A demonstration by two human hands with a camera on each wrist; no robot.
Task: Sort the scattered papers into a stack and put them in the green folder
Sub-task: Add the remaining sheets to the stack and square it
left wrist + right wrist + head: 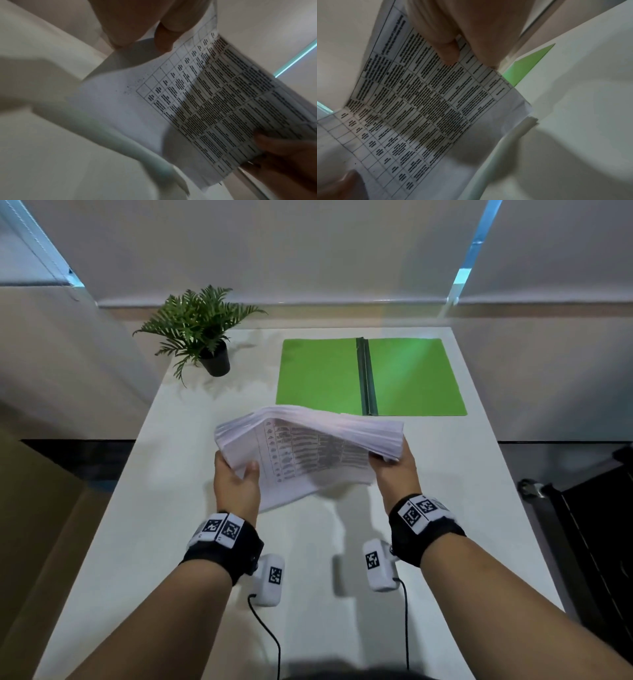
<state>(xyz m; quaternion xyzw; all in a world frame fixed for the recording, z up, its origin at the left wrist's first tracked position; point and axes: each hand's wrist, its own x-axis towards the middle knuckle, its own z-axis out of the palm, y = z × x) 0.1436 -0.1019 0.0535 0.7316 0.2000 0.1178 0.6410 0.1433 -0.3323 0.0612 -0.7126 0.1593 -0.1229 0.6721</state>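
A thick stack of white papers (pixel 308 446) with a printed table on its near face hangs tilted above the white table (pixel 171 542), bowed in the middle. My left hand (pixel 236 474) grips its left edge, thumb on the printed sheet. My right hand (pixel 394 463) grips the right edge. The printed sheet (pixel 205 101) fills the left wrist view, the left hand's fingers (pixel 163 39) at its top. In the right wrist view the right hand's fingers (pixel 448 44) press the same sheet (pixel 428 101). The green folder (pixel 370 376) lies open and flat just beyond the stack.
A small potted fern (pixel 202 333) stands at the table's far left corner. Brown boxes (pixel 37 508) sit left of the table and a dark chair (pixel 589 525) to its right. Cables from the wrist cameras trail over the near table surface.
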